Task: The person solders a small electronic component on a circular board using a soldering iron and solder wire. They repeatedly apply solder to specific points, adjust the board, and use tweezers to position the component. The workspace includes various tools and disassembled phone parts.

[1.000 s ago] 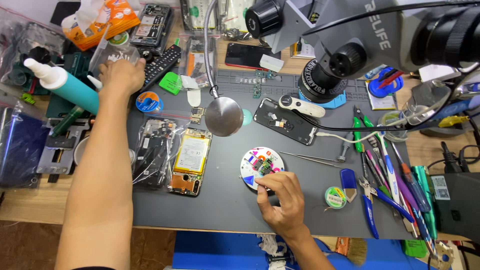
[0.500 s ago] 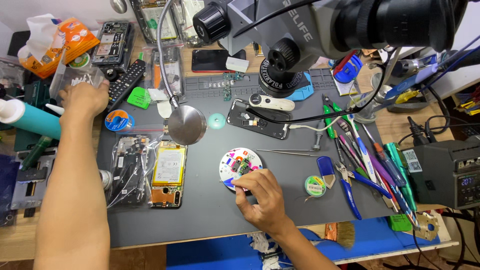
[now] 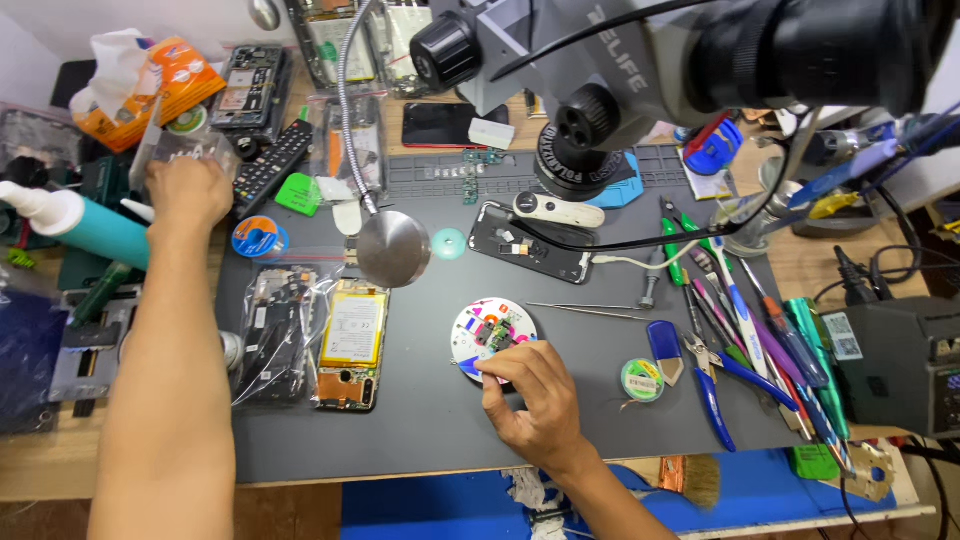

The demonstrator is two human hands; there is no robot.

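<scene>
My right hand [image 3: 530, 400] rests on the grey work mat [image 3: 420, 430]. Its thumb and forefinger are pinched together at the near edge of a round white parts disc [image 3: 492, 328], which carries small colourful components. A thin pointed tip pokes out to the left of the pinch; I cannot tell what it belongs to. My left arm stretches to the back left. The left hand [image 3: 190, 192] is curled over a clear plastic container [image 3: 185, 148] beside a black remote control [image 3: 272, 165].
An opened phone with a yellow battery [image 3: 352, 335] lies left of the disc, by a bagged phone [image 3: 275, 335]. A microscope head [image 3: 600, 110] and a round metal lamp head [image 3: 393, 248] hang above the mat. Screwdrivers and pliers [image 3: 740, 320] line the right side.
The view has tilted, so everything sits lower in the picture. The right hand stays pinched at the disc's near edge, and the left hand stays at the clear container.
</scene>
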